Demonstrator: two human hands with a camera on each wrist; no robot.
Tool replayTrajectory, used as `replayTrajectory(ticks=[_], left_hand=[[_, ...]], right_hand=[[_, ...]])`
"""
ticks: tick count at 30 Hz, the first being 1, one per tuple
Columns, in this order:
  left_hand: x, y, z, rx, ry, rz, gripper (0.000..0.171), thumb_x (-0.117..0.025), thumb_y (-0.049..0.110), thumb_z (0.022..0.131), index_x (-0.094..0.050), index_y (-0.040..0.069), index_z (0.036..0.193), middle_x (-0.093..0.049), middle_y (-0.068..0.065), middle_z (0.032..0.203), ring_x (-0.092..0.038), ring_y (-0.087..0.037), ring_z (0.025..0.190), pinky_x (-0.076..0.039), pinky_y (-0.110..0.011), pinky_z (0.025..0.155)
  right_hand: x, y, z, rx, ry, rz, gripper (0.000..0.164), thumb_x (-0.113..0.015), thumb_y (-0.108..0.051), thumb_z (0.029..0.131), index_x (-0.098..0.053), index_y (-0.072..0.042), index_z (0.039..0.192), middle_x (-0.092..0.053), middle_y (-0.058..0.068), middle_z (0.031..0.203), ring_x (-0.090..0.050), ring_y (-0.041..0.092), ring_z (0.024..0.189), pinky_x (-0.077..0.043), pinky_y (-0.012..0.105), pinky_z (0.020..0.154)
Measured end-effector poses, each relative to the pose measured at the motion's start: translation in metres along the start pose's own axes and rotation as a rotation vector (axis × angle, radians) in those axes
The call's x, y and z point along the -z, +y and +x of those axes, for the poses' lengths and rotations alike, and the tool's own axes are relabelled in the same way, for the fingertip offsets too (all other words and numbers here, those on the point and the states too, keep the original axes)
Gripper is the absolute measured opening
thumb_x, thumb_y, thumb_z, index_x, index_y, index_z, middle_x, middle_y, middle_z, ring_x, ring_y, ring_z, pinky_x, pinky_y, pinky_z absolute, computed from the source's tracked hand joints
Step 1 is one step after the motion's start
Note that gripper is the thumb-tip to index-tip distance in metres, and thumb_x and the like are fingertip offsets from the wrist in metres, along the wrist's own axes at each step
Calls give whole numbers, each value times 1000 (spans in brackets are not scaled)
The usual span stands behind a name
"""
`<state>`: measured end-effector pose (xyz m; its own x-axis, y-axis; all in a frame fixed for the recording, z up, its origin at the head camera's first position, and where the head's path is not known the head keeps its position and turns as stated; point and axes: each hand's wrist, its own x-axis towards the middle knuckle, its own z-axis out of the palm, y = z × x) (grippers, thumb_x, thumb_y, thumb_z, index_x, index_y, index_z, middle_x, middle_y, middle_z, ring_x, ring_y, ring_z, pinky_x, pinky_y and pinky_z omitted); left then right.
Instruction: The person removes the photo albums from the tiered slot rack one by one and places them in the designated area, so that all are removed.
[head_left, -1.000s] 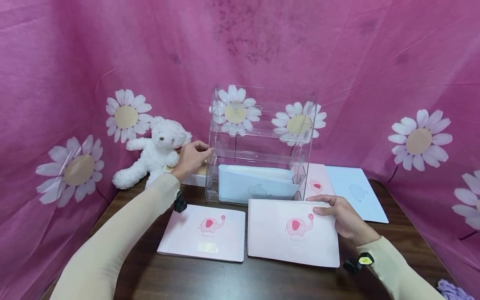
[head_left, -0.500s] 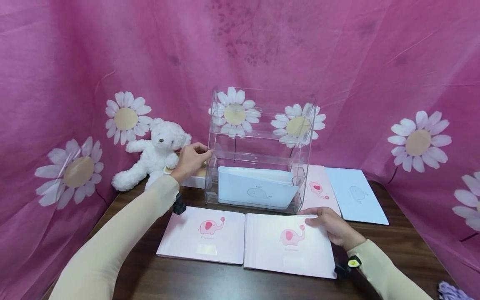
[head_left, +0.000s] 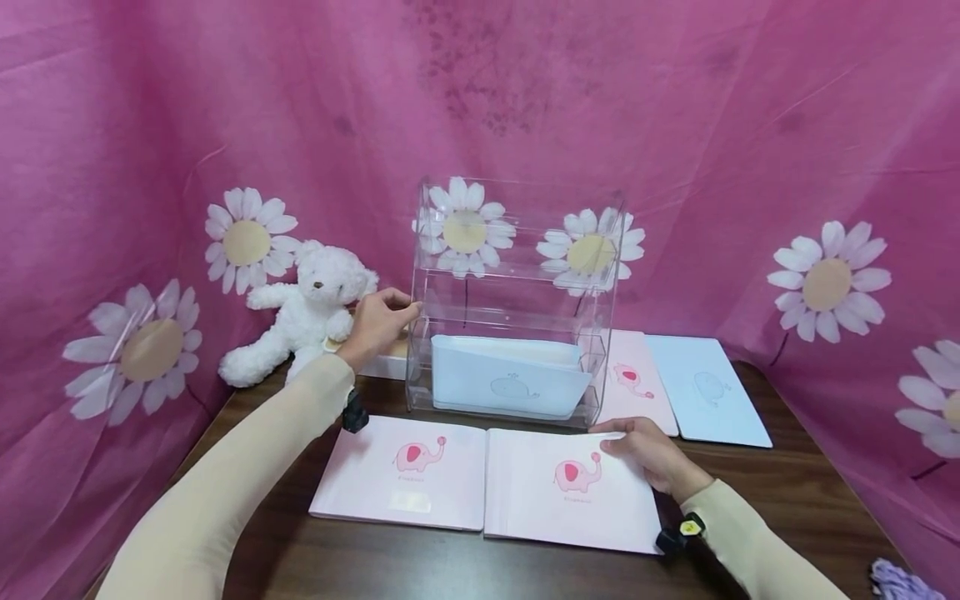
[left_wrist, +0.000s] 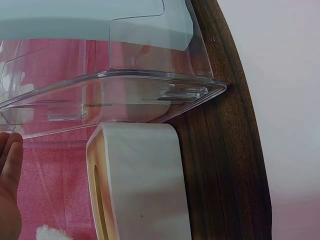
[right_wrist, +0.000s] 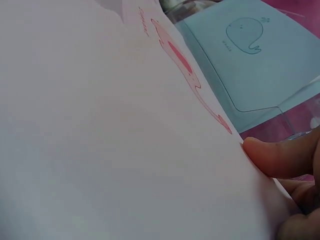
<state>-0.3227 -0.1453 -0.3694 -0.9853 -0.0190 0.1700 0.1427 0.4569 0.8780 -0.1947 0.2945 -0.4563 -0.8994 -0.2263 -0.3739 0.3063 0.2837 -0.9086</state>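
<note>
A clear acrylic tiered rack (head_left: 517,271) stands at the table's middle, with pale blue whale booklets (head_left: 510,387) in its bottom tier. At its left side my left hand (head_left: 378,321) pinches the edge of the side panel; part of that hand shows at the left wrist view's border. In front lie two pink elephant booklets side by side: a left one (head_left: 405,496) and a right one (head_left: 573,521). My right hand (head_left: 648,454) pinches the right one at its upper right corner, thumb (right_wrist: 265,155) on the cover, other fingers mostly hidden beneath.
A white teddy bear (head_left: 307,308) sits at the back left beside a white box with a wooden top (left_wrist: 145,185). Behind my right hand lie another pink elephant booklet (head_left: 645,400) and a blue whale booklet (head_left: 705,383). Purple yarn (head_left: 903,579) shows at the lower right.
My right hand has moved down and slightly left, lowering the right pink booklet beside the left one and uncovering the rack's lower front. My left hand stays at the rack's side.
</note>
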Motion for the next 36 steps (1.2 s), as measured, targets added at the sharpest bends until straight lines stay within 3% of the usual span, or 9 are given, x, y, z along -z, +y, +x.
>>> replayTrajectory(ticks=[7, 12, 16, 20, 23, 28, 36], left_hand=[[2, 1, -1, -14, 10, 12, 30, -74, 39, 91, -72, 12, 103, -73, -8, 105, -65, -22, 95, -52, -28, 77], [2, 0, -1, -25, 14, 19, 31, -74, 39, 91, -72, 11, 103, -73, -9, 106, -65, -22, 95, -52, -28, 77], [1, 0, -1, -27, 16, 13, 30, -74, 39, 90, -72, 11, 102, -74, -9, 105, -66, -22, 95, -52, -28, 77], [0, 0, -1, -30, 13, 16, 30, -74, 39, 90, -73, 12, 102, -74, -8, 106, -66, -22, 95, -52, -28, 78], [-1, 0, 0, -27, 8, 12, 30, -74, 39, 90, -73, 12, 102, -74, -8, 106, -65, -21, 96, -52, -28, 78], [0, 1, 0, -24, 6, 4, 29, -74, 39, 90, -73, 13, 102, -74, -8, 106, -65, -22, 96, -52, -29, 78], [0, -1, 0, -28, 12, 16, 31, -75, 40, 90, -73, 11, 102, -74, -9, 106, -66, -22, 96, -52, -28, 78]], right_hand=[[-7, -2, 2, -14, 92, -42, 37, -59, -2, 93, -60, 10, 129, -78, 12, 99, -76, 21, 82, -63, 36, 73], [-11, -1, 2, -2, 183, -151, 33, -60, -1, 94, -64, 7, 126, -75, 15, 106, -72, 20, 85, -60, 32, 73], [-14, 1, 1, 18, 254, -281, 29, -65, -4, 93, -68, 1, 121, -70, 17, 118, -66, 20, 96, -52, 29, 82], [-16, 2, 0, 41, 318, -399, 26, -69, -6, 91, -70, -2, 117, -67, 18, 124, -59, 26, 108, -45, 42, 96], [-16, 2, 0, 73, 370, -489, 23, -72, -8, 88, -71, -5, 111, -69, 16, 121, -58, 28, 111, -40, 48, 101], [-18, 0, 0, 136, 428, -617, 19, -77, -11, 84, -71, -10, 102, -74, 9, 106, -62, 28, 103, -44, 50, 96], [-21, 3, 0, 169, 438, -672, 17, -78, -11, 83, -70, -12, 98, -73, 5, 101, -61, 25, 98, -45, 46, 91]])
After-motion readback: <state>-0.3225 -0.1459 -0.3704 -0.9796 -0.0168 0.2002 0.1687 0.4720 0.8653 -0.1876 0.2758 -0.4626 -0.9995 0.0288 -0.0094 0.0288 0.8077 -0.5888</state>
